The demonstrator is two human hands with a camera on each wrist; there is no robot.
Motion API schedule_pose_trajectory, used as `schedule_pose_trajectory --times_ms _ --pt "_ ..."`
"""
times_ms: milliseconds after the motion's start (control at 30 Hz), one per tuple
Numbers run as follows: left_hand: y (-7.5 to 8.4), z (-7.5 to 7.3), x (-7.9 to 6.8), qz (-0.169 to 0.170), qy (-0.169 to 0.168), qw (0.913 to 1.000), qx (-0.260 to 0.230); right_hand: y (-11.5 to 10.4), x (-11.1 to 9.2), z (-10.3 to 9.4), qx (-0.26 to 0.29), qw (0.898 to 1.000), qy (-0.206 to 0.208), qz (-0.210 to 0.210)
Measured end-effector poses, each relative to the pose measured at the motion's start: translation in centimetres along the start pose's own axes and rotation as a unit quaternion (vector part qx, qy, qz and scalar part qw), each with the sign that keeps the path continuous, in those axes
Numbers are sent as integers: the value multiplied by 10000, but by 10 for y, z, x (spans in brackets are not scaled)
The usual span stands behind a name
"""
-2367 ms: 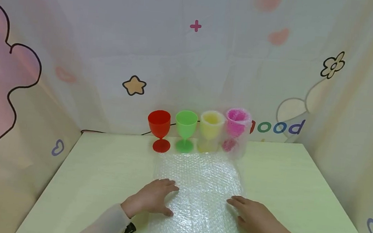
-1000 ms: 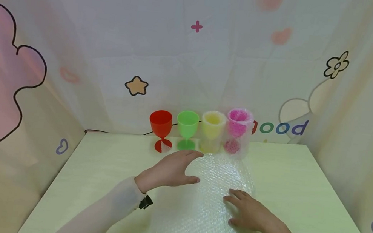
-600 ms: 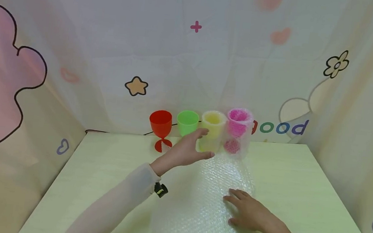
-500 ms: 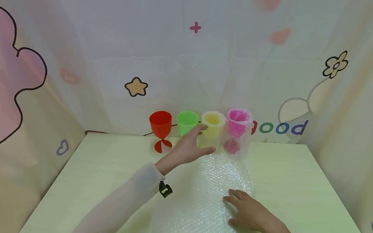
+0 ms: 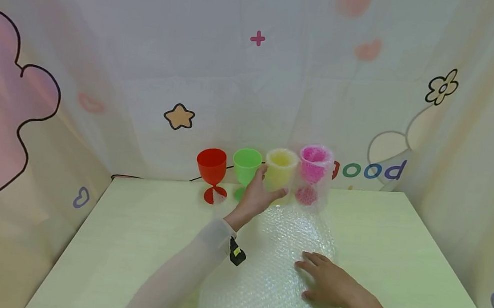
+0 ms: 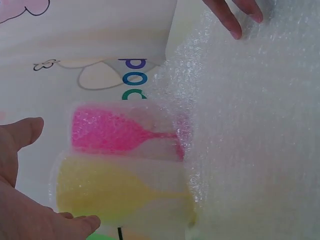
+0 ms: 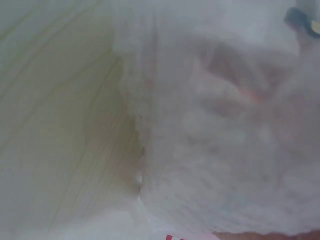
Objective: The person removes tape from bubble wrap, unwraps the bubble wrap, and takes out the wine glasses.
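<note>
My left hand [image 5: 257, 197] reaches to the back row with thumb and fingers spread beside a yellow goblet [image 5: 280, 175] in clear bubble wrap. In the left wrist view, the fingertips overlap the lower side of that wrapped yellow goblet [image 6: 100, 190], and the thumb stands apart from it. A bubble wrap sheet [image 5: 279, 278] lies flat on the table in front of the goblets. My right hand [image 5: 334, 286] rests on the sheet's right part, fingers loosely spread. The right wrist view is mostly filled by blurred bubble wrap [image 7: 225, 175].
A bare green goblet [image 5: 247, 160] stands left of the yellow one, partly behind my left hand. Farther left is a bare red goblet [image 5: 211, 165], its foot partly overlapped by a pale patch. A wrapped pink goblet [image 5: 314, 168] ends the row at right. A printed curtain [image 5: 185, 57] hangs behind the table [image 5: 139, 233].
My left hand has left the sheet's left side and moved forward and right to the yellow goblet. The right hand has stayed nearly in place on the wrap.
</note>
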State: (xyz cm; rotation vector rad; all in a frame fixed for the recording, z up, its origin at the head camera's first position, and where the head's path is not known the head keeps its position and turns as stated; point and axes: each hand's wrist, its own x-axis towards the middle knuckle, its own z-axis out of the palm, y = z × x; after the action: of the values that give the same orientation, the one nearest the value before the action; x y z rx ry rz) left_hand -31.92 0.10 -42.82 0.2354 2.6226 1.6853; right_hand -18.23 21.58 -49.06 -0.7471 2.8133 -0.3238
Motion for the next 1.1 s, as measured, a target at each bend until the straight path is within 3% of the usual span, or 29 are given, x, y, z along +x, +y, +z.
schedule_pose_trajectory --times_ms 333,700,1100 --pt "-20 18 17 -383 137 9971 -651 1 -1 1 -126 9998 124 -104" --pt "-35 29 35 -979 -5 9860 -1352 0 0 0 -39 10000 30 67" --pt "-47 44 41 -944 305 9864 -1314 1 -1 5 15 9999 155 71"
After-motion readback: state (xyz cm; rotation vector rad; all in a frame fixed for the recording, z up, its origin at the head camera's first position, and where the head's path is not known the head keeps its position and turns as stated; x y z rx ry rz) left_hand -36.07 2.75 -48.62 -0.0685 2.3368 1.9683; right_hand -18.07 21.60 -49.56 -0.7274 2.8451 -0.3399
